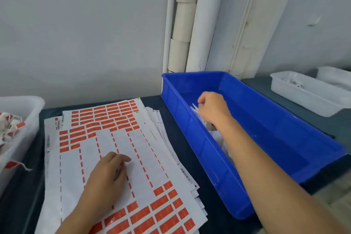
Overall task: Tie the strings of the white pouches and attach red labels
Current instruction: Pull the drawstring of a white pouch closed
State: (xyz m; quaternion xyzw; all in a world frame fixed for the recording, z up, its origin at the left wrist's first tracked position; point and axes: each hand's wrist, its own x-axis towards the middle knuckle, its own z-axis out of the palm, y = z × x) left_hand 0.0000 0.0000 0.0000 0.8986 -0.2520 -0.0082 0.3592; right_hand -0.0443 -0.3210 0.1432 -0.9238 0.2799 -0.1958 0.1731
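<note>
A stack of white label sheets (121, 157) lies on the dark table, the top sheet carrying rows of red labels (163, 213) with many spots peeled bare. My left hand (108, 175) rests on the bare middle of that sheet, fingers loosely curved, holding nothing that I can see. My right hand (212, 108) reaches into the blue bin (275, 138) and its curled fingers pinch white pouches (197, 111) lying against the bin's near wall. More white pouches lie under my forearm, partly hidden.
A white tub (24, 119) at the left holds finished pouches with red labels (11, 125); one labelled string hangs over its rim (15, 165). Two clear trays (307, 95) stand at the far right. White pipes (190, 21) run up the wall behind the bin.
</note>
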